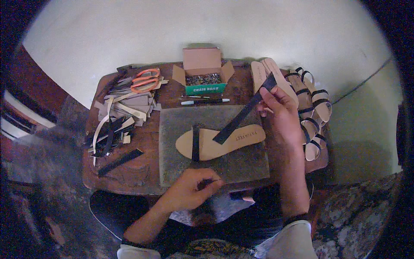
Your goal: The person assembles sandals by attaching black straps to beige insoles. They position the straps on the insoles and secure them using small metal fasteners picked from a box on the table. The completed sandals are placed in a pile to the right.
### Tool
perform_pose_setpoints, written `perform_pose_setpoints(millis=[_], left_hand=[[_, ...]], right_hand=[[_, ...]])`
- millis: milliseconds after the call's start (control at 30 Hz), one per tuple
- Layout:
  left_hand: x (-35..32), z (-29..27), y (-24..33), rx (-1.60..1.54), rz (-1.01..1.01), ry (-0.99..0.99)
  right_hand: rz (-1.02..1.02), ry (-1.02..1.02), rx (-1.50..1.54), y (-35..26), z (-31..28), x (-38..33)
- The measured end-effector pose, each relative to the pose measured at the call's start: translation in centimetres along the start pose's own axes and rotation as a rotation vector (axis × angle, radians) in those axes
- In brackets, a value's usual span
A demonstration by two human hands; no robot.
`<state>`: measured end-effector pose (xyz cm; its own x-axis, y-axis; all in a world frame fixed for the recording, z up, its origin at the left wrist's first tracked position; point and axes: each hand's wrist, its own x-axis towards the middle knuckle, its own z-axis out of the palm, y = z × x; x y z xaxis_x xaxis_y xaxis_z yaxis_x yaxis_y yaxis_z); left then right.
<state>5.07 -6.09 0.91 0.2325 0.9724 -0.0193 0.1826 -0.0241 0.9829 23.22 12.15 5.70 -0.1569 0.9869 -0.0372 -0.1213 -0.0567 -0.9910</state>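
Note:
My right hand (280,105) pinches the upper end of a black strap (243,115) between thumb and fingers. The strap slants down to the left, its lower end over a tan sandal sole (209,144). That sole lies flat on a dark grey mat (177,123), toe end to the left, with a second black strap (196,142) across its front part. Close to the mat's near edge is my left hand (194,187), its fingers curled toward the thumb. Whether anything small is inside them is hidden.
A green box (205,89) of small nails stands open at the back, a pen (205,102) before it. To the left lie orange-handled scissors (145,80), a pile of strips (129,103) and a loose black strap (120,162). Soles (258,73) and strapped sandals (312,108) sit right.

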Motion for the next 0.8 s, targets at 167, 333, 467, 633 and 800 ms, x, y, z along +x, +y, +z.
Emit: perform_pose_setpoints(millis=[167, 333, 467, 633, 800], left_hand=[[0.9, -4.9, 0.2, 0.271, -0.12, 0.466], [3.9, -7.6, -4.3, 0.626, 0.087, 0.448], [5.7, -7.2, -4.0, 0.837, 0.064, 0.305], [6.9, -6.3, -2.5, 0.712, 0.093, 0.251], [6.5, -5.6, -2.3, 0.213, 0.091, 0.207]], right_hand=[[0.06, -0.194, -0.254, 0.0, -0.7, -0.7], [-0.011, -0.408, -0.256, 2.8, -0.5, -0.4], [0.072, -0.458, -0.09, 3.0, -0.5, 0.1], [0.074, -0.469, -0.057, 3.8, -0.2, -0.1], [-0.174, -0.489, -0.406, 4.1, 1.3, 0.2]])
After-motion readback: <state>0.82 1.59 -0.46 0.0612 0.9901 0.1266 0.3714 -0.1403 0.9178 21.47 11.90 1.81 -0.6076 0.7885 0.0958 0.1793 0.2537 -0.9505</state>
